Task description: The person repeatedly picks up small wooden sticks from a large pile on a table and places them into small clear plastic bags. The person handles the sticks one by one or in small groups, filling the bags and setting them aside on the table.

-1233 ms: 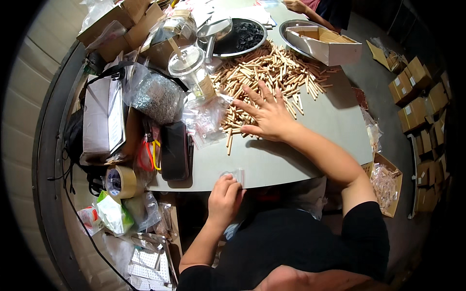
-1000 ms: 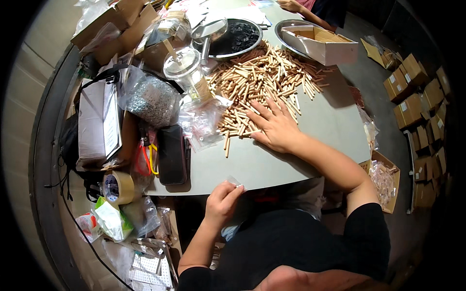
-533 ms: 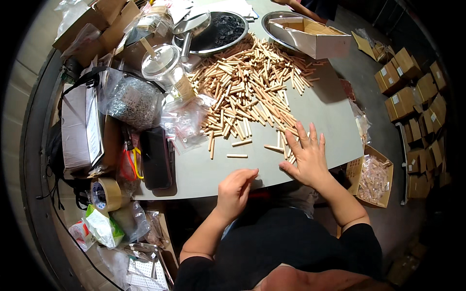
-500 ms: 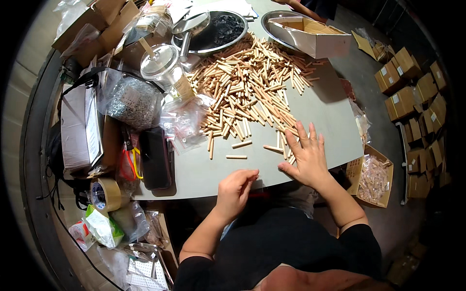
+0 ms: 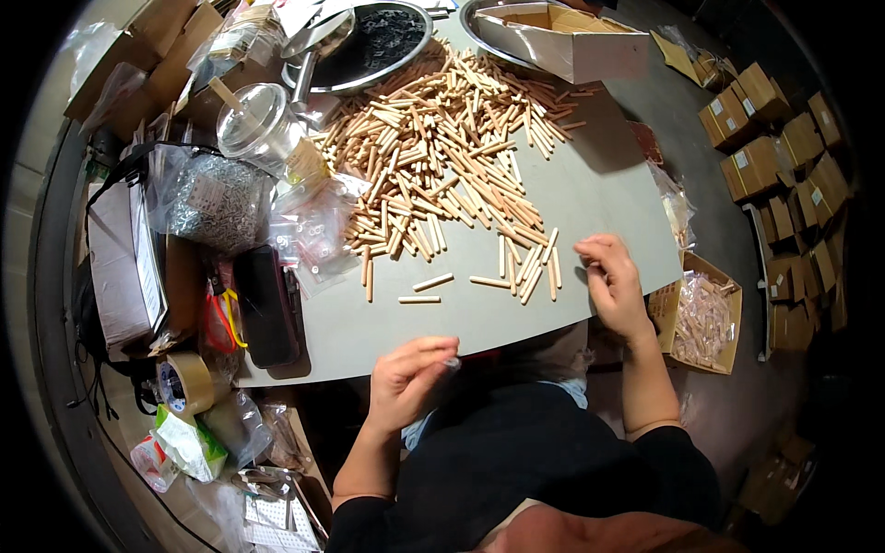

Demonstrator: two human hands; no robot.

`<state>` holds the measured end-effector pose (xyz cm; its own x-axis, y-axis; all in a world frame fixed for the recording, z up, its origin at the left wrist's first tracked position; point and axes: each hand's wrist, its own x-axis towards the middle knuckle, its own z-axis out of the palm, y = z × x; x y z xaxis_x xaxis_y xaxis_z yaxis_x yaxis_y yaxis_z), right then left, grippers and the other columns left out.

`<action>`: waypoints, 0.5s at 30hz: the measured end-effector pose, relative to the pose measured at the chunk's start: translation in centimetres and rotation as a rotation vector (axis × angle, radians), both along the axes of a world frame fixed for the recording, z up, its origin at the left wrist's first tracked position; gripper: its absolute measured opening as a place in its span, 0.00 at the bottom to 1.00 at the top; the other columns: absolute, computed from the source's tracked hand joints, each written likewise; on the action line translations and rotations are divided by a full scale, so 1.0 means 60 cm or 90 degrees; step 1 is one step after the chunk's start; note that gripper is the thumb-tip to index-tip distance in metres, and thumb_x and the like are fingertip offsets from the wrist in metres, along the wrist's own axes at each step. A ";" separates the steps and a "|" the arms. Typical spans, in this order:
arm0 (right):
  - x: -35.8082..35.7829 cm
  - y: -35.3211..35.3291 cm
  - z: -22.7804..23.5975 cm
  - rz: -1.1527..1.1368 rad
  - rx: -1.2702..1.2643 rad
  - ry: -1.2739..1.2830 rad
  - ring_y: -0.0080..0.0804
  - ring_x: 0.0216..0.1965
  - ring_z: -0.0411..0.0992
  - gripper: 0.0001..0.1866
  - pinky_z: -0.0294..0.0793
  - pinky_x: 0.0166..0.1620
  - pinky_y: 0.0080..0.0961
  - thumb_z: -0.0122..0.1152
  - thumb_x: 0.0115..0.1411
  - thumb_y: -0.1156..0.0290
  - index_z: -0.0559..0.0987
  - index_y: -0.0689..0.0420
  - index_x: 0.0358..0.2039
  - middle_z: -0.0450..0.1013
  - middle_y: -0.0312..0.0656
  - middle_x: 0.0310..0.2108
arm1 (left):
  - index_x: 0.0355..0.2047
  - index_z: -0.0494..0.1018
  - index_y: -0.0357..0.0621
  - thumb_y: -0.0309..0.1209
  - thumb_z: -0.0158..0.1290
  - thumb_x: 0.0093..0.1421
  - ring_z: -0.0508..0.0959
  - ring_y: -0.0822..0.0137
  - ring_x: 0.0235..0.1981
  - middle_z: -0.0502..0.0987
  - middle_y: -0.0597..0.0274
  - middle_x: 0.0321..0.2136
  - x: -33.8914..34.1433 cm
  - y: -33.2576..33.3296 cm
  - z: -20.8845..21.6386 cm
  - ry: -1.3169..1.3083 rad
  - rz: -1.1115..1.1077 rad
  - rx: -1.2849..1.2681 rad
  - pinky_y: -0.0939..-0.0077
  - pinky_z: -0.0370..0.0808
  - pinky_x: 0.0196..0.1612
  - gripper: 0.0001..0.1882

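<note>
A large heap of short wooden dowels (image 5: 442, 138) spreads over the grey table (image 5: 369, 336). Near the front edge, a small loose group of dowels (image 5: 530, 267) lies apart from most of the heap, with two single dowels to its left. My right hand (image 5: 616, 284) hovers just right of that group, fingers loosely bent, thumb apart, no dowel visible in it. At the table's front edge my left hand (image 5: 406, 378) is closed, thumb against fingers. A bit of clear plastic (image 5: 452, 363) shows at its fingertips; the rest is hidden.
Left of the heap are a lidded plastic cup (image 5: 253, 120), a bag of metal parts (image 5: 217, 203), small clear bags (image 5: 313, 235), a phone (image 5: 265, 309) and scissors (image 5: 224, 309). Metal bowls (image 5: 387, 46) stand behind. A carton of bagged dowels (image 5: 705, 318) sits right of the table.
My right hand has lifted off the small dowel group and shifted right, its spread fingers now bent. The group's dowels lie in view. My left hand moved slightly left and down in the picture.
</note>
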<state>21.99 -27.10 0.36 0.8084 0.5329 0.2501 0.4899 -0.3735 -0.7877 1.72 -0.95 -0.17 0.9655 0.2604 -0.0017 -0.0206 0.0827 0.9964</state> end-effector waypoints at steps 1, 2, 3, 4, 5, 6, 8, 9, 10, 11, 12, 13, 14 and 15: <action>-0.001 0.002 0.004 0.029 -0.021 -0.010 0.39 0.44 0.73 0.21 0.74 0.46 0.29 0.50 0.52 0.90 0.79 0.62 0.45 0.69 0.46 0.46 | 0.28 0.78 0.34 0.16 0.59 0.58 0.81 0.70 0.41 0.81 0.46 0.43 -0.005 -0.001 -0.001 0.013 -0.030 -0.044 0.77 0.77 0.44 0.03; -0.001 0.007 0.011 0.061 -0.042 -0.022 0.38 0.45 0.73 0.20 0.74 0.46 0.28 0.50 0.52 0.90 0.79 0.61 0.45 0.69 0.45 0.46 | 0.27 0.77 0.34 0.16 0.59 0.58 0.81 0.70 0.41 0.81 0.45 0.44 -0.012 -0.002 -0.003 0.023 -0.056 -0.088 0.76 0.77 0.44 0.04; -0.001 0.012 0.014 0.093 -0.063 -0.035 0.37 0.45 0.72 0.20 0.73 0.47 0.27 0.51 0.52 0.90 0.80 0.61 0.44 0.70 0.44 0.46 | 0.26 0.76 0.34 0.16 0.60 0.58 0.81 0.71 0.42 0.81 0.44 0.44 -0.016 -0.003 -0.005 0.033 -0.082 -0.131 0.76 0.77 0.44 0.05; -0.001 0.016 0.008 0.100 -0.049 -0.034 0.41 0.45 0.72 0.18 0.74 0.47 0.29 0.54 0.52 0.89 0.80 0.61 0.42 0.70 0.45 0.46 | 0.25 0.73 0.36 0.16 0.60 0.57 0.80 0.72 0.40 0.81 0.45 0.41 -0.016 -0.013 -0.019 0.022 -0.081 -0.181 0.77 0.77 0.41 0.08; 0.003 0.021 0.008 0.113 -0.059 -0.071 0.42 0.44 0.73 0.17 0.75 0.47 0.30 0.56 0.51 0.88 0.80 0.61 0.42 0.71 0.46 0.44 | 0.26 0.72 0.37 0.16 0.61 0.58 0.80 0.73 0.38 0.81 0.47 0.40 -0.014 -0.019 -0.022 0.044 -0.114 -0.212 0.78 0.76 0.40 0.08; 0.007 0.025 0.009 0.126 -0.070 -0.108 0.43 0.44 0.73 0.17 0.75 0.47 0.31 0.57 0.51 0.88 0.80 0.61 0.41 0.71 0.46 0.43 | 0.28 0.72 0.37 0.16 0.61 0.58 0.79 0.74 0.37 0.81 0.49 0.39 -0.011 -0.024 -0.024 0.066 -0.147 -0.242 0.79 0.76 0.39 0.08; 0.009 0.025 0.009 0.150 -0.090 -0.157 0.45 0.43 0.73 0.16 0.76 0.46 0.33 0.60 0.50 0.86 0.80 0.60 0.41 0.72 0.46 0.41 | 0.31 0.69 0.40 0.19 0.63 0.57 0.80 0.72 0.35 0.81 0.55 0.35 -0.005 -0.031 -0.023 0.136 -0.213 -0.276 0.79 0.76 0.39 0.11; 0.008 0.022 0.011 0.161 -0.101 -0.169 0.45 0.43 0.73 0.15 0.76 0.46 0.34 0.62 0.50 0.84 0.80 0.60 0.40 0.72 0.46 0.41 | 0.33 0.70 0.41 0.21 0.63 0.57 0.77 0.76 0.35 0.79 0.60 0.35 -0.001 -0.034 -0.024 0.161 -0.249 -0.293 0.81 0.74 0.40 0.11; 0.006 0.019 0.012 0.172 -0.111 -0.181 0.46 0.43 0.73 0.15 0.76 0.46 0.35 0.63 0.50 0.83 0.80 0.60 0.40 0.73 0.45 0.40 | 0.35 0.71 0.41 0.23 0.64 0.58 0.76 0.77 0.35 0.78 0.64 0.34 0.002 -0.037 -0.023 0.192 -0.280 -0.279 0.83 0.73 0.40 0.11; 0.001 0.018 0.015 0.183 -0.115 -0.178 0.45 0.42 0.73 0.15 0.76 0.46 0.35 0.64 0.50 0.83 0.80 0.60 0.40 0.73 0.45 0.39 | 0.36 0.71 0.41 0.24 0.64 0.58 0.74 0.79 0.35 0.77 0.67 0.33 0.006 -0.041 -0.022 0.224 -0.311 -0.266 0.85 0.71 0.39 0.11; -0.005 0.020 0.018 0.194 -0.119 -0.175 0.45 0.42 0.73 0.14 0.76 0.45 0.35 0.65 0.50 0.82 0.80 0.60 0.40 0.73 0.45 0.39 | 0.37 0.72 0.41 0.25 0.64 0.58 0.73 0.80 0.34 0.76 0.69 0.33 0.012 -0.046 -0.025 0.241 -0.335 -0.260 0.85 0.71 0.39 0.11; -0.010 0.023 0.019 0.205 -0.123 -0.171 0.45 0.42 0.73 0.14 0.76 0.45 0.36 0.65 0.51 0.81 0.80 0.60 0.40 0.73 0.45 0.38 | 0.38 0.72 0.42 0.26 0.64 0.59 0.72 0.81 0.34 0.75 0.71 0.32 0.018 -0.052 -0.032 0.258 -0.359 -0.254 0.85 0.70 0.39 0.11; -0.014 0.028 0.019 0.210 -0.125 -0.175 0.45 0.42 0.73 0.14 0.75 0.45 0.36 0.66 0.51 0.80 0.80 0.59 0.41 0.72 0.45 0.39 | 0.38 0.72 0.42 0.26 0.64 0.59 0.71 0.81 0.33 0.74 0.73 0.31 0.023 -0.059 -0.039 0.275 -0.382 -0.247 0.85 0.70 0.39 0.11; -0.017 0.037 0.020 0.208 -0.126 -0.176 0.45 0.42 0.72 0.15 0.75 0.45 0.35 0.66 0.51 0.80 0.80 0.58 0.41 0.71 0.45 0.40 | 0.38 0.72 0.42 0.28 0.64 0.59 0.70 0.82 0.32 0.73 0.74 0.30 0.026 -0.067 -0.050 0.276 -0.399 -0.268 0.85 0.68 0.37 0.12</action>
